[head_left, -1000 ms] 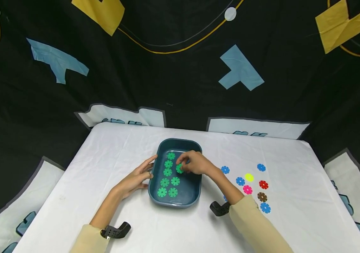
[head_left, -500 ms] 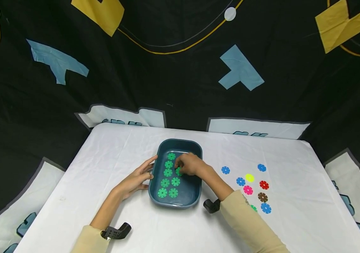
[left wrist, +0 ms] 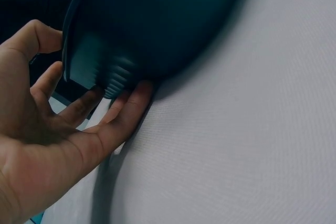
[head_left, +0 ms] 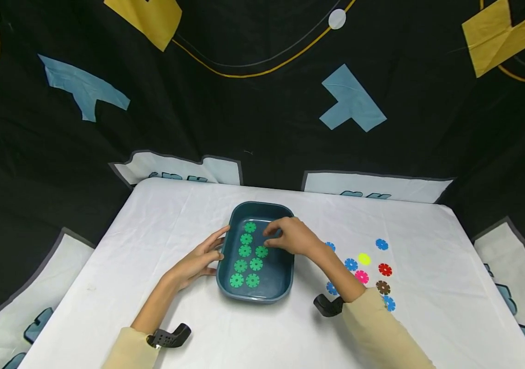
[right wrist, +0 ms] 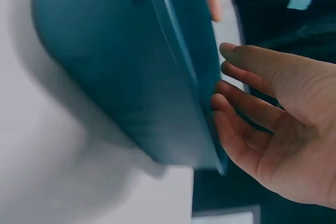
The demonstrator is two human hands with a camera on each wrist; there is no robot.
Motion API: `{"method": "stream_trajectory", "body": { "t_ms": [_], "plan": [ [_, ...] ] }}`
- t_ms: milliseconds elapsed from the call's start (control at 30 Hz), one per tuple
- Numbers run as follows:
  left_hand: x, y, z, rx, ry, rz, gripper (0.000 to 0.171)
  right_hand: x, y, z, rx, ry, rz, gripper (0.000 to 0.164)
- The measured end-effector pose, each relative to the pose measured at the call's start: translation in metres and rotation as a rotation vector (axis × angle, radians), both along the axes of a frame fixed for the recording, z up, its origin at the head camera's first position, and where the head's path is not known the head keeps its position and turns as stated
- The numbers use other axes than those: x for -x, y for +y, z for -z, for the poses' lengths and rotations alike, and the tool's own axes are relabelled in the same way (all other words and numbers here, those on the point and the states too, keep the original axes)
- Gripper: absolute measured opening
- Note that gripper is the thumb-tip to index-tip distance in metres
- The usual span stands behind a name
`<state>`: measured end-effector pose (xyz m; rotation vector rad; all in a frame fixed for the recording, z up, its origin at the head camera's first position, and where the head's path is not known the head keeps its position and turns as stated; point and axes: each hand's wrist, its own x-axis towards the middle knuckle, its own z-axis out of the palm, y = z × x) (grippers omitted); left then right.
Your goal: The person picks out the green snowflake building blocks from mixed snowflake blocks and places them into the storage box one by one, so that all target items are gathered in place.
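A dark blue-green tray point(head_left: 269, 292) stands on the white-covered table, with several notched green discs point(head_left: 253, 280) lying in two columns on its floor. My left hand point(head_left: 199, 260) holds the tray's left side, thumb at the rim and fingers along the outer wall, as the left wrist view also shows. Over the right half of the tray is my right hand point(head_left: 295, 238), its fingers loosely bent with nothing between them. The uppermost green disc of the right column point(head_left: 261, 251) lies just below its thumb. In the right wrist view, the tray wall point(right wrist: 121, 66) hides the discs.
Right of the tray lie loose notched discs: several blue point(head_left: 382, 244), a yellow point(head_left: 364, 259), a pink point(head_left: 361, 277), a red point(head_left: 385, 269) and a brown one point(head_left: 383, 287). My right forearm covers part of that group. A dark curtain point(head_left: 271, 128) hangs behind the table.
My right hand has let go of the green disc at the top of the right column and moved a little right. The left hand stays on the tray.
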<state>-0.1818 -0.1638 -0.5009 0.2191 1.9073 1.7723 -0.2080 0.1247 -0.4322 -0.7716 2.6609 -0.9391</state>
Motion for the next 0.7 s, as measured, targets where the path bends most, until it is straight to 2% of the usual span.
{"method": "stream_trajectory", "body": {
  "t_ms": [133, 367, 567, 700],
  "plan": [
    [0.001, 0.001, 0.001, 0.013, -0.009, -0.003, 0.076, -0.014, 0.028, -0.005, 0.027, 0.041, 0.044, 0.022],
    [0.0, 0.0, -0.001, 0.017, -0.008, -0.011, 0.075, -0.047, 0.09, -0.005, 0.044, 0.04, 0.213, 0.017],
    [0.0, 0.001, -0.002, 0.015, -0.004, 0.001, 0.075, -0.08, 0.137, 0.009, 0.039, 0.052, 0.313, 0.013],
    [0.0, 0.001, -0.002, 0.028, -0.008, -0.012, 0.075, -0.099, 0.152, 0.028, 0.045, -0.016, 0.353, 0.018]
  ]
}}
